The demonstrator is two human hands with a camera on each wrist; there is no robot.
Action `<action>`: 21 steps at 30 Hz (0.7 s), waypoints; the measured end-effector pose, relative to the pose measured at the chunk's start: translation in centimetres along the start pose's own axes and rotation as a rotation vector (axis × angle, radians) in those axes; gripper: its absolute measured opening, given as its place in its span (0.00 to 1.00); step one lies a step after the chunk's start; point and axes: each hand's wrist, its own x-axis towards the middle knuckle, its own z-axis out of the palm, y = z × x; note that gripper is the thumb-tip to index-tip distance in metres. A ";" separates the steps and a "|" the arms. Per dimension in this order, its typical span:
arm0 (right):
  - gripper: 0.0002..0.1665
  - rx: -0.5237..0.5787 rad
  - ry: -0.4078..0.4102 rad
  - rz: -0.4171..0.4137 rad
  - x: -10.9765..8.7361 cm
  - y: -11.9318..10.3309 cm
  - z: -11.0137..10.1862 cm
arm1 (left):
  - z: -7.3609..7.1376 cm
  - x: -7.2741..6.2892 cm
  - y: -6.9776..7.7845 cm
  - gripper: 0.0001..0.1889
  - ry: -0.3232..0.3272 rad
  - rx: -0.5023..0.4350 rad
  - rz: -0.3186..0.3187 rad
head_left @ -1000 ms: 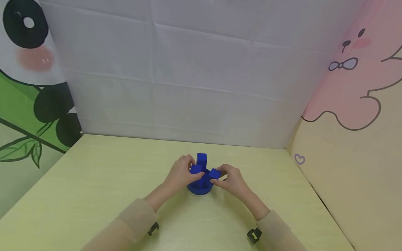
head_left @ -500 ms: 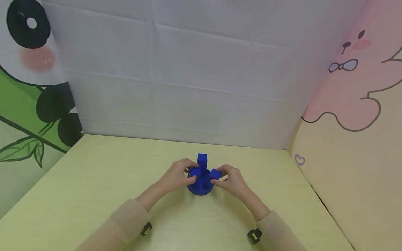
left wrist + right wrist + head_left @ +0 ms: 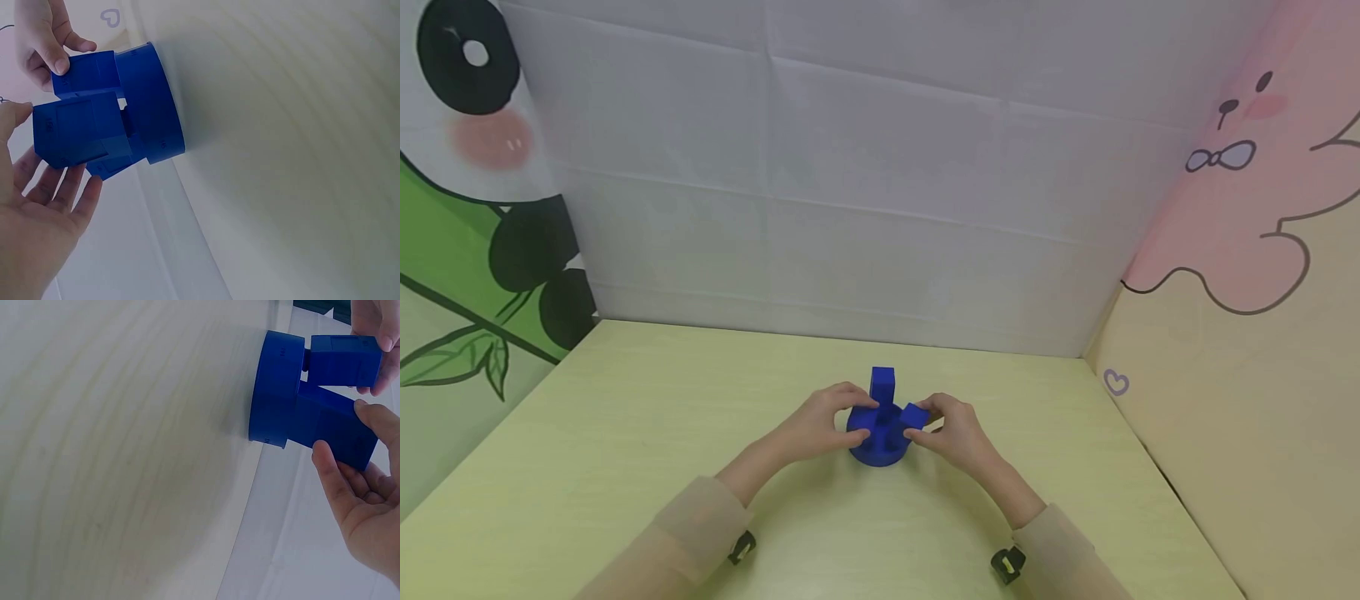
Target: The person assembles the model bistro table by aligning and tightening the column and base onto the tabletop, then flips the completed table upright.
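Observation:
A blue round base (image 3: 880, 457) stands on the table, with three blue blocks rising from it. My left hand (image 3: 820, 423) holds the left block (image 3: 78, 130) between thumb and fingertips; in the left wrist view the thumb meets one edge and the fingers the opposite one. The right block (image 3: 344, 431) is pinched by my right hand (image 3: 957, 429) and leans outward from the base. Behind them the rear block (image 3: 882, 383) stands upright, touched by neither hand. In the head view, fingers and shade partly hide the left block.
The pale wooden table (image 3: 662, 400) reaches back to a white cloth wall (image 3: 850, 208). Cartoon-printed panels stand on both sides, with a pink figure (image 3: 1232, 208) at the right. A black wrist device (image 3: 1007, 564) hangs at each sleeve.
My left hand has shifted left and slightly down, and its fingers have spread a little. The left block has gone lower and outward with it. My right hand stays nearly still.

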 end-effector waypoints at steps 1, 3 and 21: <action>0.22 -0.002 0.001 0.000 0.0 0.0 0.0 | 0.0 0.0 0.2 0.20 0.000 0.001 -0.016; 0.22 -0.010 0.003 0.000 0.0 0.0 0.0 | 0.0 0.0 0.6 0.22 0.013 0.003 -0.063; 0.22 -0.020 0.013 -0.005 0.0 0.1 0.1 | 1.0 0.4 2.4 0.25 0.154 0.037 -0.335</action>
